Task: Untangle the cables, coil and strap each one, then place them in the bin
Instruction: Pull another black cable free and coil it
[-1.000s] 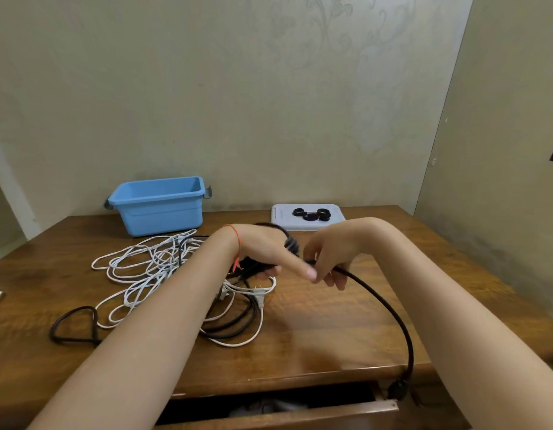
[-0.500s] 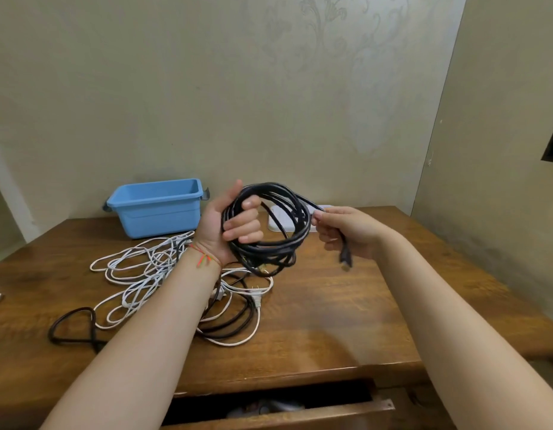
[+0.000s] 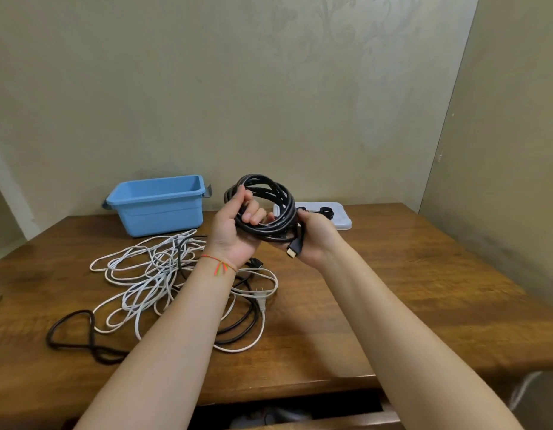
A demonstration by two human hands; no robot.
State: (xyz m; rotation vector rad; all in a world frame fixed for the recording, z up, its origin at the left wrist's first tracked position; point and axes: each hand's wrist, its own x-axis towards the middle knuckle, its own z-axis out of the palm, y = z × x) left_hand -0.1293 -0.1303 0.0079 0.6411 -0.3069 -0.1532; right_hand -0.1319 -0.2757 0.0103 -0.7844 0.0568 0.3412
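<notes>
Black coil held in both hands above the surface, loose end tucked in.

Nearest, at 8 o'clock on the surface (image 3: 408, 305), the white cables (image 3: 151, 274) lie tangled. Above, the left hand (image 3: 234, 231) curls round the black coil (image 3: 262, 209); the right hand (image 3: 315, 240) pinches its plug end (image 3: 295, 247). The cable looks light, springy and likely to unwind, so grip across all loops. Half a second ago the plug hung apart. Straps (image 3: 324, 211) and bin (image 3: 157, 206) sit beyond.
</notes>
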